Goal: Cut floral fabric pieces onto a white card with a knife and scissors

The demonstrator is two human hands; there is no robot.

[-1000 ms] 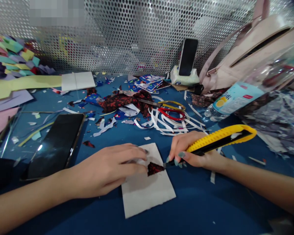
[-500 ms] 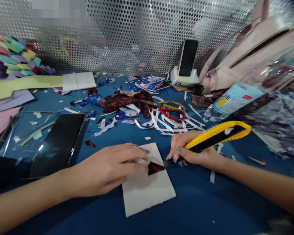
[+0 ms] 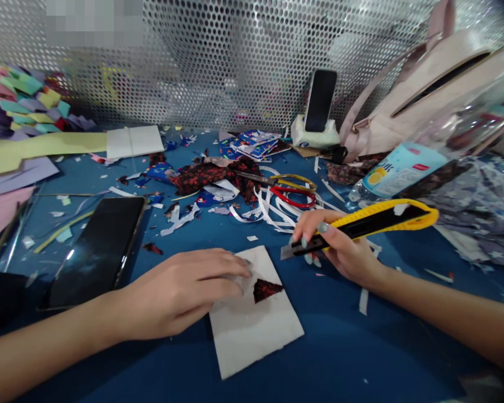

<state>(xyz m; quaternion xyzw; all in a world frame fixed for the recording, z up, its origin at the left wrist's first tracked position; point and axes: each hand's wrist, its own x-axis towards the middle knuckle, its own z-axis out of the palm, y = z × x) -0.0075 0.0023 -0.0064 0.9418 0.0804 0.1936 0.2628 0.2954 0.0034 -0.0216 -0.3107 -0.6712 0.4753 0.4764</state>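
A white card (image 3: 256, 336) lies on the blue table with a small dark red patterned scrap (image 3: 267, 290) on its surface. My left hand (image 3: 189, 291) rests over the card's left part, fingers lightly bent and holding nothing, their tips just left of the scrap. To the right, my right hand (image 3: 340, 246) grips a yellow and black box cutter (image 3: 361, 224). Its blade points left, above and to the right of the scrap, apart from it.
A black phone (image 3: 98, 246) lies at left. Behind the card are scissors (image 3: 294, 193), white paper strips (image 3: 273, 210) and patterned scraps (image 3: 205, 173). A bottle (image 3: 399, 168) leans at right, near a pink bag (image 3: 428, 84); another phone (image 3: 321, 101) stands at the back.
My right hand has lifted the cutter up and away from the scrap's right tip. My left fingers have drawn slightly left, off the scrap's edge.
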